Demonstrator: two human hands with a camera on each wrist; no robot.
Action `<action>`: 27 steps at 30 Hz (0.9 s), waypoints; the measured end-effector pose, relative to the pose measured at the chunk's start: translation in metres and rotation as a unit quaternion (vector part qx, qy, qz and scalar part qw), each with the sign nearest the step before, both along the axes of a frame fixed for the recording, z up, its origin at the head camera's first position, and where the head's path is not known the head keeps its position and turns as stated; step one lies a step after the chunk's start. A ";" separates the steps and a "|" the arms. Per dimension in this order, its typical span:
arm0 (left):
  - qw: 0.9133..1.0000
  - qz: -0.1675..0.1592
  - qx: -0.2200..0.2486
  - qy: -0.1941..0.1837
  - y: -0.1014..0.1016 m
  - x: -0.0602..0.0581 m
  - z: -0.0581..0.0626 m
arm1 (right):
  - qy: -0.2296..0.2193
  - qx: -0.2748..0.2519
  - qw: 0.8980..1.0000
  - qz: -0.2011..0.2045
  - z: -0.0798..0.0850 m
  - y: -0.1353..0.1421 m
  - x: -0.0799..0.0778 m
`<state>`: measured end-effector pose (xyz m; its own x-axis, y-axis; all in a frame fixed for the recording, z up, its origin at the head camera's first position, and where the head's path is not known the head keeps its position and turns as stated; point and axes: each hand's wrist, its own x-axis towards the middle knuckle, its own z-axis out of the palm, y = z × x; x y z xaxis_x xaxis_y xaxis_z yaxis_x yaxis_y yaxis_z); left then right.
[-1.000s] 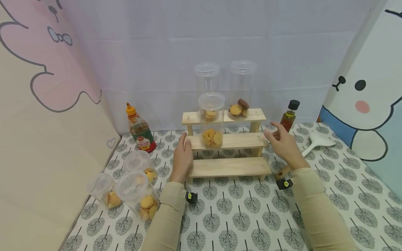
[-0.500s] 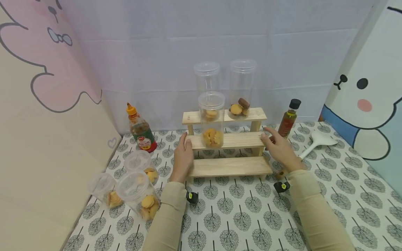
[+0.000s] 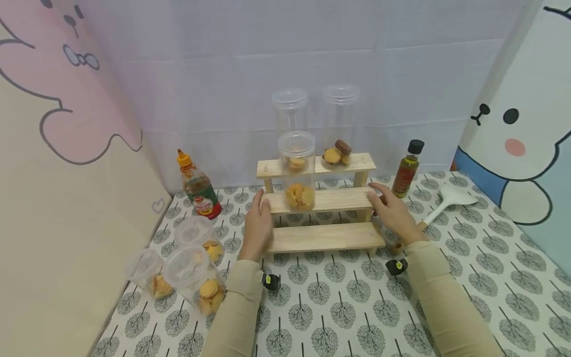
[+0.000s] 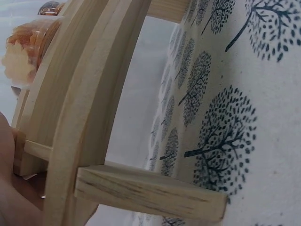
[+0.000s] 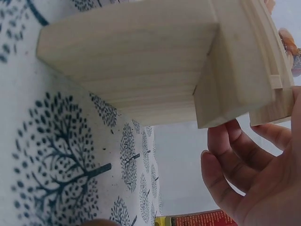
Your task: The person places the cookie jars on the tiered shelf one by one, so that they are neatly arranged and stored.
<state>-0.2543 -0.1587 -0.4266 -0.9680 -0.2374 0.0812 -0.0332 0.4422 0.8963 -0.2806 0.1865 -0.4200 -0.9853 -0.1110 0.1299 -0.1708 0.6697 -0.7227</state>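
Observation:
A three-tier wooden display stand (image 3: pixel 327 237) stands on the patterned cloth. My left hand (image 3: pixel 257 225) grips the left end of its middle board, and in the left wrist view part of that hand (image 4: pixel 19 197) shows at the board's end. My right hand (image 3: pixel 394 213) holds the board's right end. The right wrist view shows fingers (image 5: pixel 240 155) curled beneath the wood. A clear jar of cookies (image 3: pixel 298 171) stands upright on the middle tier, overlapping a second jar (image 3: pixel 290 106) on the top tier. To its right is a third jar (image 3: pixel 341 116) holding cookies.
Several clear cookie jars (image 3: pixel 187 267) lie tilted at the left. Behind them stands a sauce bottle (image 3: pixel 199 191) with an orange cap. Right of the stand are an oil bottle (image 3: pixel 406 171) and a white spatula (image 3: pixel 452 197). A curtain (image 3: pixel 223 99) hangs behind.
My right hand has moved left from beside the stand onto the right end of the middle board. The left hand stays at the other end. The view has shifted slightly.

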 end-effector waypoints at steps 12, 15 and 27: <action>0.998 0.031 -0.061 -0.010 0.003 0.008 0.025 | -0.008 -0.018 1.000 0.003 -0.002 0.001 -0.001; 0.996 0.032 -0.078 0.016 0.004 0.016 0.038 | -0.011 -0.017 1.000 0.006 -0.001 0.001 -0.001; 0.966 -0.075 -0.219 0.115 0.010 0.114 0.105 | -0.024 -0.019 0.999 0.011 0.000 0.002 0.000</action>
